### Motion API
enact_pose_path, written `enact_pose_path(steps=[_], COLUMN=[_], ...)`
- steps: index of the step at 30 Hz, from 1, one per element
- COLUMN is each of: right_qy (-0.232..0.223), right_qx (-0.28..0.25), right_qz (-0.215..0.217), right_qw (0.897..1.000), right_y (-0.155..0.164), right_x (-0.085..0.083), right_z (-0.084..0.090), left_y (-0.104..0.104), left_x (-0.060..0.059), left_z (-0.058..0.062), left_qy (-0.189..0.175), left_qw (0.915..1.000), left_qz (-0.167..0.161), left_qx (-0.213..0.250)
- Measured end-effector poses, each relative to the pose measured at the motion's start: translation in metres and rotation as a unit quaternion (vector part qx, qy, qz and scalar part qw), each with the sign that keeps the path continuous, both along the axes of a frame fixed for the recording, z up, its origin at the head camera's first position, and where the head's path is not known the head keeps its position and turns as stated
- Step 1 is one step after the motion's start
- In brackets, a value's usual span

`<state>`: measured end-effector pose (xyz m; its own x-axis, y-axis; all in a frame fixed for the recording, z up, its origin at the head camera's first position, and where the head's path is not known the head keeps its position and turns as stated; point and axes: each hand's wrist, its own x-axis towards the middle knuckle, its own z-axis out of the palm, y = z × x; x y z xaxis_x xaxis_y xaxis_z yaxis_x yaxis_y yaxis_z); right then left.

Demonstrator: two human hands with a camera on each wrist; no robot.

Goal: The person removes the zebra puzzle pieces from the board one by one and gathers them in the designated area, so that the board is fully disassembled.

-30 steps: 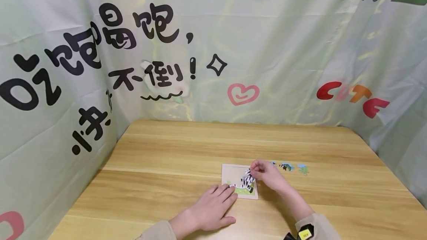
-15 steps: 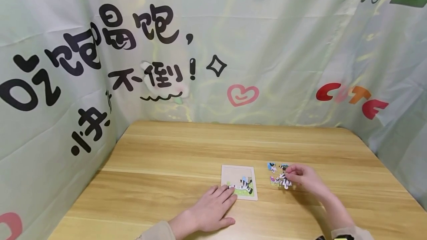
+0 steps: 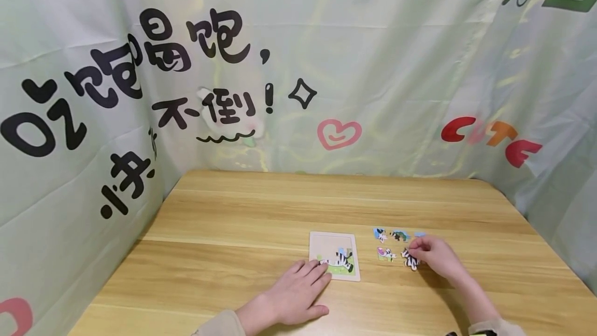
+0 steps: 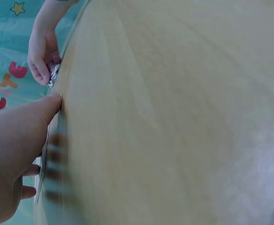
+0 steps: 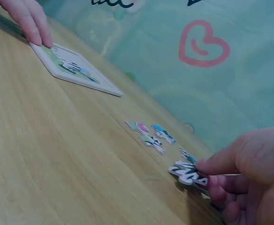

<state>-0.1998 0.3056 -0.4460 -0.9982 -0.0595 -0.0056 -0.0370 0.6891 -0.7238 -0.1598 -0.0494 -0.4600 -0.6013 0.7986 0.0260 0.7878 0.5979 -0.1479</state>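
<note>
Beige sleeve [image 3: 221,324] lay nearest, then our left hand [image 3: 298,294], straight-fingered on the board [image 3: 327,244]. Right of that, our right hand [image 3: 436,256] pinched the striped piece [image 3: 410,262], seemingly just off the table [image 3: 252,237]; dipping low could've scattered the loose pieces [image 3: 384,254] beside it. We had room beyond, up to the far edge [image 3: 326,173].

The table [image 3: 224,222] is viewed forward and down from the head, low and close from each wrist — the board [image 3: 330,243] is shared at head-view five o'clock, right-wrist ten.
</note>
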Motion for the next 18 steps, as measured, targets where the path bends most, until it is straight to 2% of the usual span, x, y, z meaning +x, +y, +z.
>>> enact_pose_path(steps=[6,18], right_qy=[0.015,0.013], right_qx=[0.038,0.045], right_qz=[-0.022,-0.054], right_qw=[0.999,0.997], right_y=[-0.0029,-0.0072], right_x=[-0.0022,-0.0029], right_z=[-0.0008,-0.0012], left_y=[-0.0004,-0.0006], left_x=[0.0002,-0.0005], left_z=[-0.0008,-0.0019], left_qy=[0.001,0.003], left_qw=[1.0,1.0], left_qz=[-0.001,-0.003], left_qx=[0.003,0.002])
